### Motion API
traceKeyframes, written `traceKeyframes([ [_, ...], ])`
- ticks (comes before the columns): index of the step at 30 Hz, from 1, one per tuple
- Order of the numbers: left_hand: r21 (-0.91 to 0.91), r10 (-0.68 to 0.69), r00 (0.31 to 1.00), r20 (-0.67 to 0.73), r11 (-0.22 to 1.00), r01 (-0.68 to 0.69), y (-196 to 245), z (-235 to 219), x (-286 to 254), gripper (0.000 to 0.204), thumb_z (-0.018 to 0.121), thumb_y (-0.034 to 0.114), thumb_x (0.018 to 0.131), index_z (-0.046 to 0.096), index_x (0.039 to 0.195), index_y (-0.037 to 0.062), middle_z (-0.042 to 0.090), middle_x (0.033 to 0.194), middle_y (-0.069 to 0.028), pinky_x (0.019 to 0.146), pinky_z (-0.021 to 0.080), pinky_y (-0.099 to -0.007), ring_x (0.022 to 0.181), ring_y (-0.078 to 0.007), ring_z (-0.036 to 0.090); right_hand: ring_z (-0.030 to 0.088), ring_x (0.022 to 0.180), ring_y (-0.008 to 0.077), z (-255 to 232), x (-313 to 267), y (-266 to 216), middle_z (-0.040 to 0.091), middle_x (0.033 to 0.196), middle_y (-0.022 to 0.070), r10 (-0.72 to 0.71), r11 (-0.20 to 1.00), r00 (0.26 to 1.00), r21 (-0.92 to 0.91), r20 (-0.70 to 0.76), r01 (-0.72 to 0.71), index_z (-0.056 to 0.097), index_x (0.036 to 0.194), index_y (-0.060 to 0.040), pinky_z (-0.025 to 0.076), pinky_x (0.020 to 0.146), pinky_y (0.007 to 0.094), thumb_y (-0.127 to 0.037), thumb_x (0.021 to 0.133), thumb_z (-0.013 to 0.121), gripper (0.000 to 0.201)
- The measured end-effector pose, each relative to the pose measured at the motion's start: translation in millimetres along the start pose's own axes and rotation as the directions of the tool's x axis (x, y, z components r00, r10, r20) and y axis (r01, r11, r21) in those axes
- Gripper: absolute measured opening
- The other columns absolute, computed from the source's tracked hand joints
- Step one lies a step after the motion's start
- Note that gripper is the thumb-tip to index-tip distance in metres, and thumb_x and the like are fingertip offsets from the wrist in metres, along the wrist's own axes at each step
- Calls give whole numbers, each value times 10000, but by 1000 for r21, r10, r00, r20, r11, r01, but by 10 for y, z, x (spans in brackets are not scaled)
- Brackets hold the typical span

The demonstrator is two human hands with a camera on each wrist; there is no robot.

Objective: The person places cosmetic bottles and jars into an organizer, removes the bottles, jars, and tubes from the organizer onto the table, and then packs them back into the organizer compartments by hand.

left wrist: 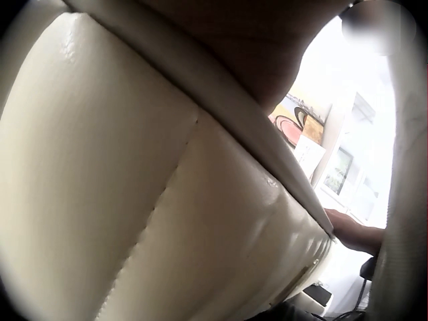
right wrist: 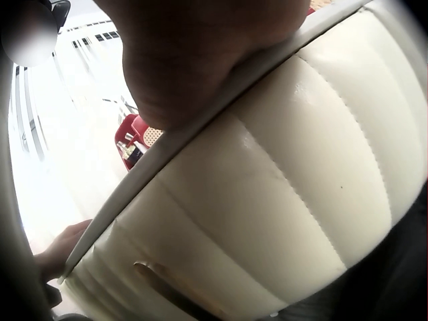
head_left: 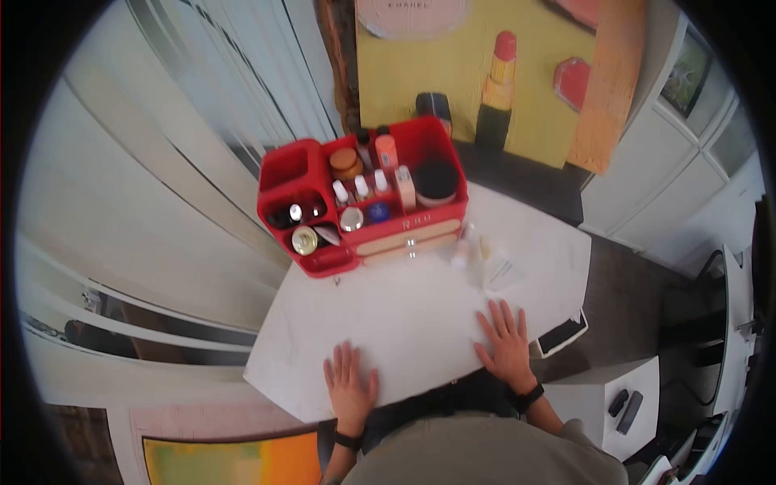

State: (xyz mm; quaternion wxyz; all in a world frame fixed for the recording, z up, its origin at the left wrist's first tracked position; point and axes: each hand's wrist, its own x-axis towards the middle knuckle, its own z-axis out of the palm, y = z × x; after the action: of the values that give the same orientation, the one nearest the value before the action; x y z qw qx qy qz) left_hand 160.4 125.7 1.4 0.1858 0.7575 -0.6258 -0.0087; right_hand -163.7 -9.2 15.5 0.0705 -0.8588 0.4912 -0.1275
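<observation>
My left hand [head_left: 349,390] lies palm down near the front edge of the white table [head_left: 404,315], fingers straight and pointing away from me. Farther right, my right hand [head_left: 508,346] rests flat on the tabletop with its fingers spread. Neither hand holds anything. Just beyond the right fingertips lie a whitish see-through piece [head_left: 503,276] and a small pale bottle [head_left: 463,247], both blurred. At the back of the table stands a red cosmetics organizer [head_left: 283,182] filled with bottles and jars. In both wrist views the padded cream side of the table [left wrist: 100,167] fills most of the picture.
A pale drawer [head_left: 388,247] with a clear knob sits in the organizer's front. An open drawer [head_left: 561,335] juts out at the table's right side. Beyond it, a low white cabinet [head_left: 630,440] carries dark small objects. A lipstick painting [head_left: 453,73] stands behind the table.
</observation>
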Motion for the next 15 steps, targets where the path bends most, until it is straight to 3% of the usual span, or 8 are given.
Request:
traceKeyframes([
  [15,-34,23,997,-78,999,-25,-17,20,-48,576,684,246,922,528,1426,16,476,1558,-176,1218,260,-586,1477,-377,397,365,1491,342,113,-36,-31,424,1610,111,-1,1000,986,13,-166,3,579,1458,-169,222,1213,621,-346,885,702,612],
])
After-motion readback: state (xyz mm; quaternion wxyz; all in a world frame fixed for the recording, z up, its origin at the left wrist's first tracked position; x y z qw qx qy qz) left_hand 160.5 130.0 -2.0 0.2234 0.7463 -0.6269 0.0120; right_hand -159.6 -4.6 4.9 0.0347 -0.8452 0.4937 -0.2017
